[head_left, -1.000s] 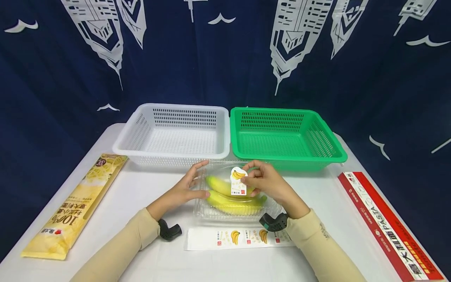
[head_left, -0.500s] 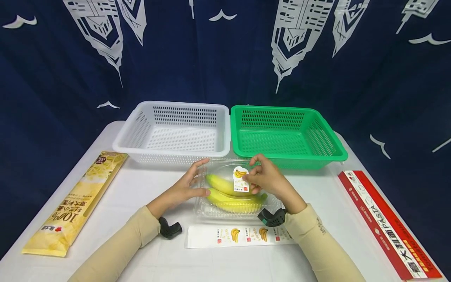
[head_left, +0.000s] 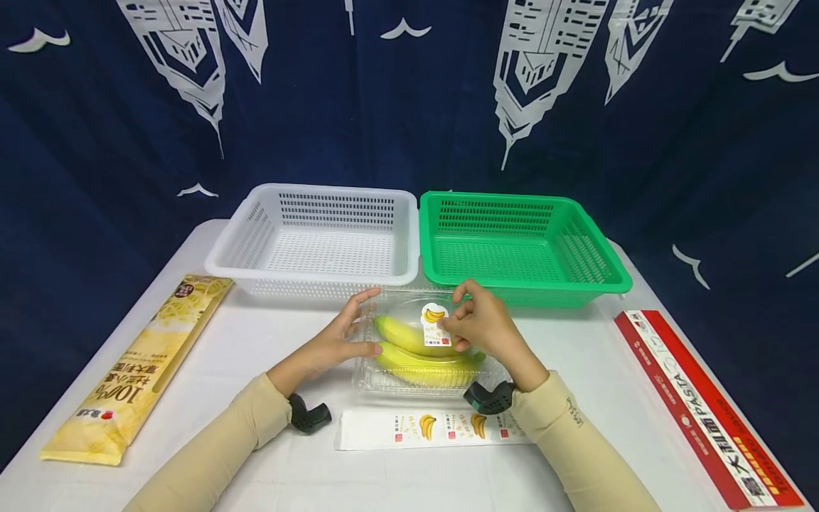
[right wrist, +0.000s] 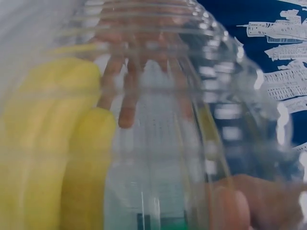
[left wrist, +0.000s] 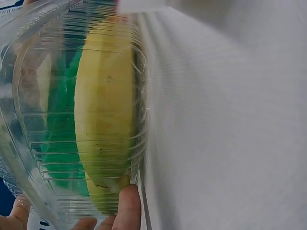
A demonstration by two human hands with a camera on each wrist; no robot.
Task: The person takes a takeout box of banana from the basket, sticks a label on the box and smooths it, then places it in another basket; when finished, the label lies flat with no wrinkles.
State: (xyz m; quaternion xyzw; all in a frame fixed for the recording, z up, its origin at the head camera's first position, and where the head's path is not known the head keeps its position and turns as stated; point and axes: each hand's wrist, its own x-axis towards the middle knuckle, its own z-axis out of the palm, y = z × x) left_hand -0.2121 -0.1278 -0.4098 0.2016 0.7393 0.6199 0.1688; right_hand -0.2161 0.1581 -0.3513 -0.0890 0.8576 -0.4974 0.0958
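A clear plastic clamshell box [head_left: 366, 386] with yellow-green bananas [head_left: 425, 370] inside lies in front of the baskets. My left hand [head_left: 328, 347] grips its left end, the thumb at the near side and the fingers farther back. In the left wrist view, fingertips bend around the box's end beside a banana [left wrist: 104, 110]. My right hand [head_left: 488, 323] is over the lid and pinches the right edge of a white sticker [head_left: 431, 336] printed with bananas. The right wrist view looks through the ridged plastic, with bananas [right wrist: 48, 139] at the left.
A strip of banana stickers [head_left: 371, 432] lies nearest me, partly under the right wrist. Behind the box stand a white basket [head_left: 313, 276] and a green basket [head_left: 525, 284]. A yellow pasta bag [head_left: 137, 370] lies left, a red pasta box [head_left: 704, 405] right.
The right hand and sticker have shifted slightly right and away from me over the lid, then a touch back left. The left hand keeps its grip on the box.
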